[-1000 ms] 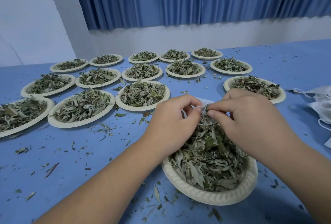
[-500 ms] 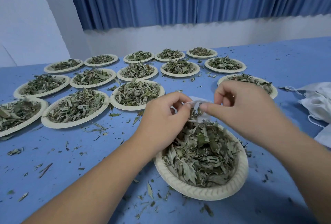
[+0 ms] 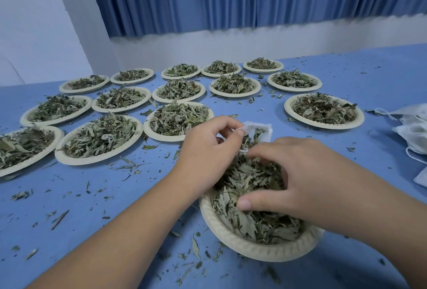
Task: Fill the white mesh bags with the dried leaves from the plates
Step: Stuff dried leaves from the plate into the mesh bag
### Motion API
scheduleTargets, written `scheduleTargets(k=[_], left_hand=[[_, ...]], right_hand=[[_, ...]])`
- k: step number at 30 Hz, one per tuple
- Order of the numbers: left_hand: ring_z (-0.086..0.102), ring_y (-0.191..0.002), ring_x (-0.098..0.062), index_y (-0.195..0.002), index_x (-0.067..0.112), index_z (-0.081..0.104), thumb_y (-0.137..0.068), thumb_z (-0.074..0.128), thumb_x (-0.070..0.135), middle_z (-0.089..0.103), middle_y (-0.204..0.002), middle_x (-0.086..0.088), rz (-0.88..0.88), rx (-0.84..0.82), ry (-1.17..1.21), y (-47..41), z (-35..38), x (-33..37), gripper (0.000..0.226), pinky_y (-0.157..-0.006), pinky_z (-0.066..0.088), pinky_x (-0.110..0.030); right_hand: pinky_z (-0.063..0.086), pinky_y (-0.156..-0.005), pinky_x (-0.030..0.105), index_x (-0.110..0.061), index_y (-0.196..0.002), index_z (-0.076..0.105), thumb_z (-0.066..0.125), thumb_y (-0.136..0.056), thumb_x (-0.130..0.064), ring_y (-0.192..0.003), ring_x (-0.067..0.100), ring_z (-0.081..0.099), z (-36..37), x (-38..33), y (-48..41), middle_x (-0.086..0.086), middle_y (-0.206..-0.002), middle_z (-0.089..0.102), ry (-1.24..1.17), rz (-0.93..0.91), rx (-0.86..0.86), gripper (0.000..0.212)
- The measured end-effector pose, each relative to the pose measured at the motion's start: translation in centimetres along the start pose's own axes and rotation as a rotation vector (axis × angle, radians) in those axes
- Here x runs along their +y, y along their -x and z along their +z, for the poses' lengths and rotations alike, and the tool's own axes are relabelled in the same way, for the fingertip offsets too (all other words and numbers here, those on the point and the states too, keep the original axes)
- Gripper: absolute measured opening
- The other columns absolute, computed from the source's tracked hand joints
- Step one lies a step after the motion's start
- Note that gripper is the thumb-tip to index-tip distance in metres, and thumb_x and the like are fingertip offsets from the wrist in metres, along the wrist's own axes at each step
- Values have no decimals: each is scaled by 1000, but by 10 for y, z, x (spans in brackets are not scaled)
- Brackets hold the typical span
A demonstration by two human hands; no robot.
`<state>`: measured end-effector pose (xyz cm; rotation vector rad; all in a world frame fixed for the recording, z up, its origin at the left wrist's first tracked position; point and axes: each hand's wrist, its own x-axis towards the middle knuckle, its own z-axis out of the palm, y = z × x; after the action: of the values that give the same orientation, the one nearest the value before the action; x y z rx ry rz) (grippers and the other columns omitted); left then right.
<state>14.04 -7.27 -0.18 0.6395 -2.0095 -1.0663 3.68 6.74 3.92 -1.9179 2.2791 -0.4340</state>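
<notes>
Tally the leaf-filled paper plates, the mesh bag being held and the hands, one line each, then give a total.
Paper plates of dried leaves: 15
White mesh bag, pinched open: 1
Hands: 2, the left hand and the right hand
Total: 18
The pile of spare bags at the right edge overlaps too much to count.

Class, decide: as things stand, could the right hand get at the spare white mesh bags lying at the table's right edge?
Probably yes. The right hand is over the near plate, gathering dried leaves; only open blue table lies between it and the spare bags, on its own side.
</notes>
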Motion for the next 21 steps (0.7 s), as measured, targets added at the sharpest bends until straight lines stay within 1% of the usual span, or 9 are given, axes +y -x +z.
scheduleTargets(k=[2,5,7,10,11,13,17,19,21], left_hand=[[45,-47,-5,-80,29,70,-91,65,24,57,-63,17,2,-4,-2,0,0,-1,12,-49,37,-19],[44,-46,-4,-79,29,69,-91,65,24,56,-62,18,0,-3,5,-1,0,-1,13,-48,36,-18],[43,-46,-3,-78,30,69,-91,64,23,56,-62,18,2,-4,11,-1,0,-1,15,-48,35,-17],[41,-43,-2,-77,29,68,-91,64,21,56,-61,18,4,-9,26,-1,-1,-1,16,-45,33,-14],[40,-42,-1,-78,28,69,-91,64,20,55,-60,18,1,-12,36,-1,-1,0,16,-44,31,-13],[39,-40,-1,-78,27,69,-91,64,19,54,-59,18,0,-18,47,-1,0,0,16,-44,30,-12],[38,-40,-1,-76,30,67,-90,63,19,54,-61,17,10,-27,29,-1,0,-1,18,-44,29,-11],[37,-41,-1,-75,31,67,-90,63,19,54,-61,17,12,-25,27,-1,1,-1,19,-44,29,-11],[37,-42,-2,-75,31,67,-90,63,20,54,-62,17,16,-27,20,0,1,-1,19,-45,29,-12]], right_hand=[[47,-86,30,-49,-117,45,39,-50,-90,-96,-3,48,1,-2,0,-23,-103,51,-2,-28,-35,79],[46,-81,27,-49,-113,48,42,-54,-85,-90,-8,43,2,-5,1,-21,-100,49,-5,-54,-63,70],[45,-77,24,-50,-113,46,40,-49,-88,-89,-12,40,0,-6,3,-23,-100,46,-2,-58,-68,75],[44,-80,21,-54,-115,37,36,-36,-96,-96,-10,40,-2,-7,7,-29,-105,35,26,-39,-95,90],[43,-81,21,-53,-117,35,35,-34,-97,-96,-8,40,-1,-9,8,-29,-105,31,46,-35,-111,94],[43,-80,23,-47,-121,37,35,-38,-96,-94,-3,42,3,-14,8,-25,-103,28,98,-30,-141,96],[45,-81,29,-37,-122,44,42,-57,-82,-96,9,46,11,-20,4,-16,-103,30,193,-24,-179,79],[44,-78,28,-34,-121,48,50,-72,-71,-98,11,49,13,-21,3,-13,-106,34,205,-16,-155,62],[41,-71,25,-31,-116,52,52,-82,-59,-97,11,49,15,-21,4,-13,-105,40,199,-30,-103,44]])
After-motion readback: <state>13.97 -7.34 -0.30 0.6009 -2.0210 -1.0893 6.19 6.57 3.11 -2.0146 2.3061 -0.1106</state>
